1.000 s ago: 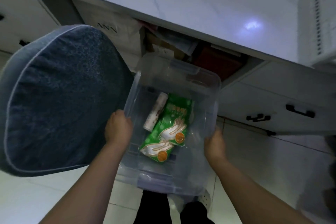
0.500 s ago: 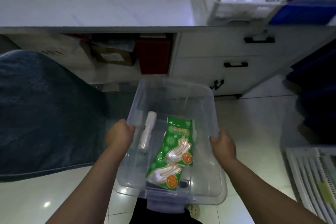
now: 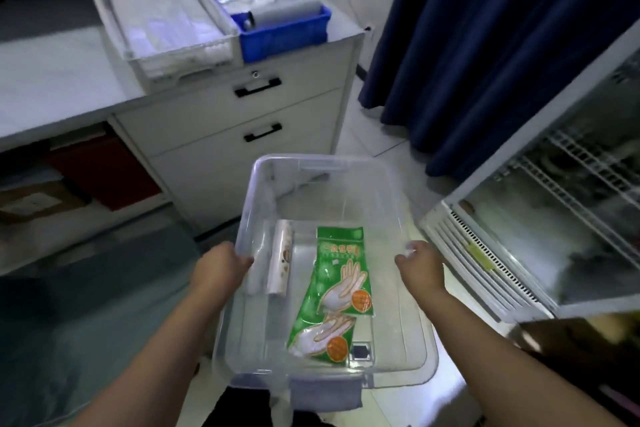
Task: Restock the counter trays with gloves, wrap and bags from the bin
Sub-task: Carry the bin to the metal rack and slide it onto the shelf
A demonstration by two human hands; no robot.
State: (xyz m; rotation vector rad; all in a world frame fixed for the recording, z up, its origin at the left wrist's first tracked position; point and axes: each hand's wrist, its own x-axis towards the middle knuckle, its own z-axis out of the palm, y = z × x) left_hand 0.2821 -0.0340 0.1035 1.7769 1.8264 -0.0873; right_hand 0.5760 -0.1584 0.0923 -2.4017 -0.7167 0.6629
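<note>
The person holds a clear plastic bin [image 3: 322,253] out in front of the body, above the tiled floor; the left hand [image 3: 220,269] curls closed over the bin's left rim, and the right hand [image 3: 420,269] grips the right rim, fingers wrapped tight; inside the bin, two green glove packets [image 3: 334,291] lie flat, overlapping, right of centre, and a white roll of wrap [image 3: 280,258] lies along the left wall; beyond the bin's far end stands a counter [image 3: 52,80] bearing a white tray [image 3: 162,28] of folded bags just beside a blue tray [image 3: 284,31].
</note>
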